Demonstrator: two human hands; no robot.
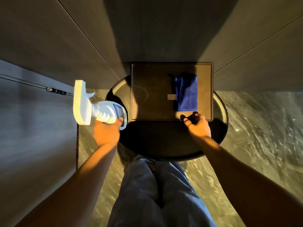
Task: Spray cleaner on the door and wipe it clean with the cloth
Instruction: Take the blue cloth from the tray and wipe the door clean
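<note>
Door at far left, hinge visible. Left hand clasping white spray bottle by its body, nozzle up; blue label blurred, unreadable. Square tray on round dark table. Folded blue cloth on tray, small blank tag beside. Right hand just short of cloth, fingers loosely spread, empty.

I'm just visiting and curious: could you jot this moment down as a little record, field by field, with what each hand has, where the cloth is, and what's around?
left hand: left hand grips the white spray bottle, nozzle end pointing away from the person
right hand: right hand empty, fingers curled just short of the cloth
cloth: blue cloth, folded, lies on the rectangular tray
tray: sits on a dark round table
door: dark panel at left, with a metal fitting
wiping: not yet begun
</note>
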